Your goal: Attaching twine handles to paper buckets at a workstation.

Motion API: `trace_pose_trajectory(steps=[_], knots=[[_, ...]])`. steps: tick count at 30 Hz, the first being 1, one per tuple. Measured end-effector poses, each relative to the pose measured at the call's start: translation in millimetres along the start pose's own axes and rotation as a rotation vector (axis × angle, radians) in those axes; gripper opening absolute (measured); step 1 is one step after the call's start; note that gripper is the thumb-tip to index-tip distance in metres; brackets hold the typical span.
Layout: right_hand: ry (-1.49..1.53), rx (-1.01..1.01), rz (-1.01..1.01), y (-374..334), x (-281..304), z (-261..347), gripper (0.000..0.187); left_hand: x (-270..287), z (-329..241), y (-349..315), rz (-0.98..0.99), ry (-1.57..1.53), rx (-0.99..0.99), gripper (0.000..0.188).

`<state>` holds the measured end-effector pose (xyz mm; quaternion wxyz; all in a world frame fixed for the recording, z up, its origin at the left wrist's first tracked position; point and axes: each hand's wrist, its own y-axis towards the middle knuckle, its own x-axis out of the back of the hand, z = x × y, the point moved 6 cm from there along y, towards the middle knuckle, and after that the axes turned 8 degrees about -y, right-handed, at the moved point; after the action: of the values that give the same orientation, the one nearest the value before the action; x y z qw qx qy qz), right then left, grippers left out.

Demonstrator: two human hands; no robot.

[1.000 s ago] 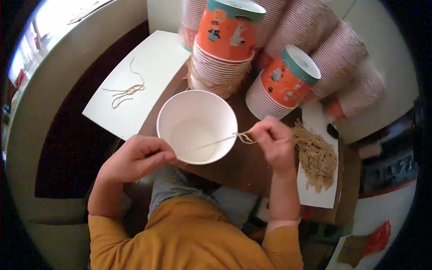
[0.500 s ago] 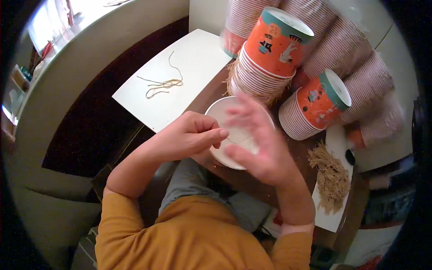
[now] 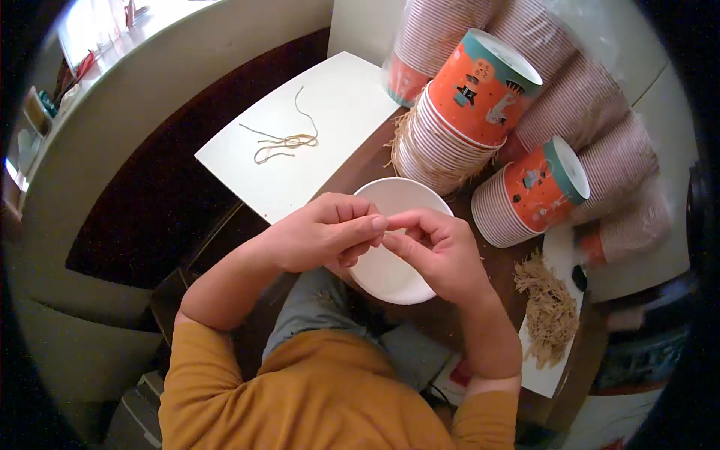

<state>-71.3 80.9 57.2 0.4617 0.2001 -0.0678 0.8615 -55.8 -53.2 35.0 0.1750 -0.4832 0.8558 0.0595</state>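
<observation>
Left hand: the left hand (image 3: 324,234) is hovering over the near-left rim of the round white paper bowl (image 3: 390,271), its fingers curled and the thumb and forefinger pressed together at the tips; whatever is lying between them is too thin to make out.
Right hand: the right hand (image 3: 437,251) is resting over the right half of the same bowl, fingertips bunched and pinching toward the left hand's, so the two hands are meeting tip to tip above the bowl.
White bowl: it is sitting open side up on the dark brown tabletop (image 3: 365,156), just in front of the person's lap, and the hands are covering part of it.
Strands on sheet: a few loose tan fibre strands (image 3: 283,141) are lying on a flat white sheet (image 3: 330,97), well apart from the hands to the far left.
Cup stacks: a tall stack of orange printed paper cups (image 3: 472,97) is lying tilted just beyond the bowl, and a second, shorter orange cup stack (image 3: 534,191) is lying to the right of it.
Fibre heap: a pile of short tan straw-like fibres (image 3: 547,307) is lying on a narrow white strip (image 3: 546,379) to the right of the right forearm.
Clothing: the person is wearing a mustard-yellow long-sleeved top (image 3: 315,397).
</observation>
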Motion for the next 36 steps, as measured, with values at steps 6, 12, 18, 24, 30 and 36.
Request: trace_pose_trajectory(steps=[6, 12, 18, 24, 30, 36], knots=[[-0.143, 0.123, -0.104, -4.6, 3.2, 7.8, 0.022, 1.5, -4.9, -7.4, -0.13, 0.195, -0.094, 0.025], [-0.246, 0.292, -0.009, -0.2, -2.9, 20.2, 0.021, 2.8, -13.2, -15.0, -0.286, 0.433, -0.21, 0.024], [0.39, -0.063, 0.087, 0.1, -21.4, 16.2, 0.036, -0.3, -8.7, -18.6, -0.339, 0.584, -0.282, 0.021], [-0.43, 0.265, -0.166, -5.4, -2.1, 12.4, 0.009, 26.7, -8.4, -22.7, -0.443, 0.457, -0.409, 0.018], [-0.319, -0.106, -0.045, -6.0, 26.7, -16.3, 0.012, 42.8, 42.6, -0.3, -0.327, 0.168, -0.293, 0.024], [-0.195, -0.258, 0.047, -24.7, 44.3, -33.8, 0.013, 2.5, 65.1, 5.8, -0.256, 0.193, -0.243, 0.026]])
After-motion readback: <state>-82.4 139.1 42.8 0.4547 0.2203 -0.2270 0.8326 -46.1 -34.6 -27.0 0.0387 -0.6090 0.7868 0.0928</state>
